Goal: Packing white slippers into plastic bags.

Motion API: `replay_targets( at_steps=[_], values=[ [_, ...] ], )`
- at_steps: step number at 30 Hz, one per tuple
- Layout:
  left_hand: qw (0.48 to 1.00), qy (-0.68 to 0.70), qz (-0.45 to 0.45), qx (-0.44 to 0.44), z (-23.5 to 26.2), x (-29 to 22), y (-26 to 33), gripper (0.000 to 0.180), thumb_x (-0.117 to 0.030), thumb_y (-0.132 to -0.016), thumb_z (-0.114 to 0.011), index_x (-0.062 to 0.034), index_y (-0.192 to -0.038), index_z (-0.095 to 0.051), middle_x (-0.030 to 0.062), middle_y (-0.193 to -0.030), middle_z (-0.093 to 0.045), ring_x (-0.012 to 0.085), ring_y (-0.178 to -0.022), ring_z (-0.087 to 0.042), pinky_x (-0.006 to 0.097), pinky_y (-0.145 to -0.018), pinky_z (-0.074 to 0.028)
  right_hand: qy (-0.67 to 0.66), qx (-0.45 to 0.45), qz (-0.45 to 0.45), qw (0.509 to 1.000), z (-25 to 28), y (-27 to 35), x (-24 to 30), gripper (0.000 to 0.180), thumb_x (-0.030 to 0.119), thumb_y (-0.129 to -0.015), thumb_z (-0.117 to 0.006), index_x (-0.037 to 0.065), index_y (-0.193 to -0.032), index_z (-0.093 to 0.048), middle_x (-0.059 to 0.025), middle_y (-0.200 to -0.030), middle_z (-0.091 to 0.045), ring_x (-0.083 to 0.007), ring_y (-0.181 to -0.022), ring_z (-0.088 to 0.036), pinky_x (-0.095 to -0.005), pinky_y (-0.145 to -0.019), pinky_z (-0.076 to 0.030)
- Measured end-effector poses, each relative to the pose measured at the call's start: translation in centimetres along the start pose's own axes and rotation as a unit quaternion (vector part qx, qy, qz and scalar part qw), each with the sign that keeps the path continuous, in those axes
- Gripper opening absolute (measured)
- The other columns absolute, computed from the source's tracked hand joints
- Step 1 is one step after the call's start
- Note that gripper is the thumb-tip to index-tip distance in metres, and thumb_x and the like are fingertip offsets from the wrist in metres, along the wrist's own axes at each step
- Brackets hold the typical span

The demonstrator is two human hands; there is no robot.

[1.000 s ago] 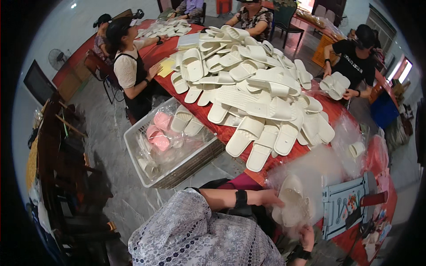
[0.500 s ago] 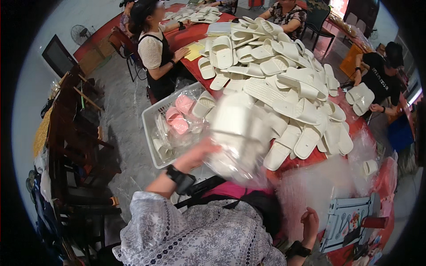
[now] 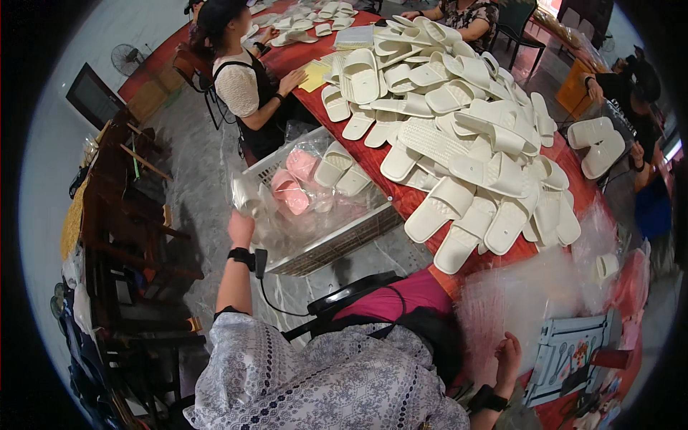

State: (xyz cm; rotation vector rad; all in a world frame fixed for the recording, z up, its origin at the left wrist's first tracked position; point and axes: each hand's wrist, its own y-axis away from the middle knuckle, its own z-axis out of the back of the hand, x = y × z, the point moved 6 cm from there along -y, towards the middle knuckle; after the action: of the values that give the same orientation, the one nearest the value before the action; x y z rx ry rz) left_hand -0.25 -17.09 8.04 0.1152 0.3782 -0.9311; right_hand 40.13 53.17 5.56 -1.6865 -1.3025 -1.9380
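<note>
My left hand (image 3: pixel 241 228), a black band on its wrist, reaches out to the left rim of a white wire basket (image 3: pixel 337 244) on the floor. It pinches a clear plastic bag (image 3: pixel 247 197) that hangs over the basket. Inside the basket lie bagged pink slippers (image 3: pixel 290 190) and white slippers (image 3: pixel 335 166). My right hand (image 3: pixel 507 355) rests low on the right, its fingers on a stack of clear plastic bags (image 3: pixel 516 301) at the near end of the red table (image 3: pixel 373 161). It holds nothing.
A big heap of white slippers (image 3: pixel 466 129) covers the red table. A seated person in a black apron (image 3: pixel 247 89) works at the far left side; another at the right holds a pair of slippers (image 3: pixel 598 143). Dark wooden furniture (image 3: pixel 122 215) stands to the left.
My left hand swung from the right side of the table, carrying a bagged pair of slippers, across my front to the basket on the left. The right hand stayed near the bags.
</note>
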Motion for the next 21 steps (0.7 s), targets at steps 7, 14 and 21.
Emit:
replay_targets(
  at_steps=[7,14,21],
  values=[
    [0.992,0.072,-0.009,0.102,-15.6,0.8,1.9,0.081,-0.018,-0.075,-0.064,0.0044,-0.139,-0.020,0.0357,-0.126,-0.045,0.0482,-0.117,-0.047,0.048,-0.099,-0.040,-0.002,-0.018,0.017,1.000,1.0,0.5,-0.4,0.033,0.021,-0.093,-0.057,0.000,-0.118,-0.055,0.0025,-0.079,-0.057,-0.0067,-0.069,-0.052,-0.0201,-0.061,-0.039],
    [0.864,-0.404,-0.223,0.200,-27.0,3.7,-1.2,0.052,-0.033,-0.087,-0.046,0.0036,-0.122,-0.059,0.0330,-0.143,-0.032,0.0580,-0.126,-0.033,0.064,-0.097,-0.032,0.073,-0.080,0.000,0.994,-1.1,1.5,1.0,0.026,0.020,-0.090,-0.062,0.003,-0.108,-0.063,0.0036,-0.078,-0.058,-0.0051,-0.069,-0.052,-0.0196,-0.061,-0.040],
    [0.671,-0.530,-0.349,0.383,-28.8,-1.2,0.9,0.051,-0.031,-0.087,-0.054,-0.0029,-0.129,-0.053,0.0155,-0.133,-0.053,0.0340,-0.125,-0.047,0.061,-0.105,-0.025,0.177,-0.165,0.039,0.969,2.7,2.6,-0.6,0.026,0.012,-0.088,-0.065,0.001,-0.111,-0.060,0.0036,-0.081,-0.055,-0.0057,-0.070,-0.049,-0.0195,-0.061,-0.040]
  ],
)
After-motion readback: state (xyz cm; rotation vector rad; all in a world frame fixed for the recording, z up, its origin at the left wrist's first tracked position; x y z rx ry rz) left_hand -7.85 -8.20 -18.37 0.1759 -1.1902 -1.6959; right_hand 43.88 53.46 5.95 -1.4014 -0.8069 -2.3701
